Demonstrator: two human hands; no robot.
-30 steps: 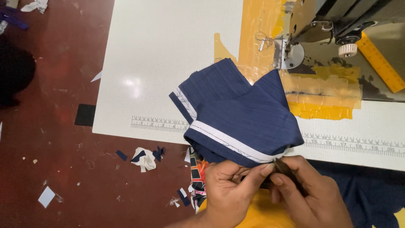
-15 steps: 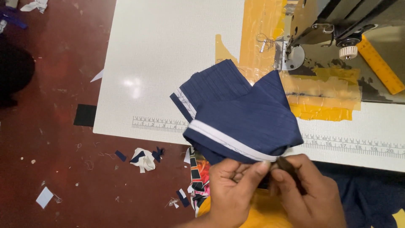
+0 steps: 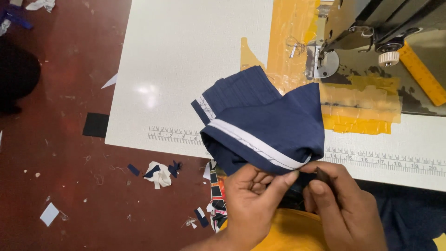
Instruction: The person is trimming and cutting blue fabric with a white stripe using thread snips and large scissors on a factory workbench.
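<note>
Holding: our left hand [image 3: 253,202] pinches the near edge of the folded navy-blue cloth piece with a white band [image 3: 265,128], fingers closed on it, so the fold stays flat.
Right hand: our right hand [image 3: 341,209] grips the same edge beside a small dark tool, fingers curled tight.
Cloth: lower centre of frame, lying over the white tabletop [image 3: 186,69] edge.
Nearby: grey sewing machine [image 3: 371,32], upper right.

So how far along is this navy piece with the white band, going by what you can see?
Done: the white band already carries a stitched line on the navy fabric. In hand: the left hand and right hand pinch the fabric's near edge, off the sewing machine. Left: apparently more sewing, since nothing lies under the presser foot.
</note>
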